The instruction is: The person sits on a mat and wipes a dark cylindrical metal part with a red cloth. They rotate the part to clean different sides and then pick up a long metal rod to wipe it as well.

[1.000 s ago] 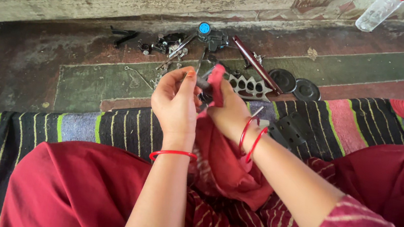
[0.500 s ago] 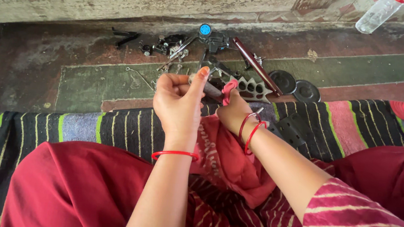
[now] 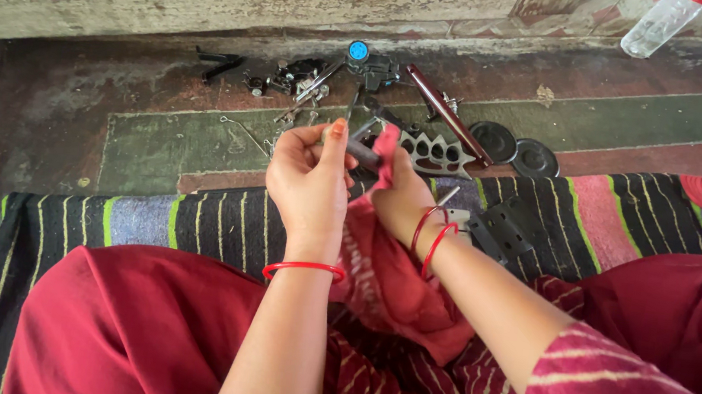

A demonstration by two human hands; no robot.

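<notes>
Red cloth (image 3: 379,261) dominates my one head view: it drapes up from the lap, and my right hand (image 3: 403,196) bunches its upper end against a small dark metal part (image 3: 362,150). My left hand (image 3: 309,180) pinches that same part, thumb and fingers closed round its near end, so the piece sits between both hands just above the striped mat (image 3: 209,221). Red bangles ring both wrists.

Beyond the hands, on the worn painted floor (image 3: 73,116), lies a scatter of loose metal parts (image 3: 298,83), a blue-capped piece (image 3: 357,50), a toothed metal plate (image 3: 434,152), a maroon rod (image 3: 445,111) and two dark discs (image 3: 512,149). A clear plastic bottle (image 3: 660,25) lies at the top right.

My worry is the grip: the part looks small and possibly oily, so a hard rub through the cloth could twist it out of the left pinch and drop it among the scattered pieces. The hanging cloth could also snag the plate's teeth.
</notes>
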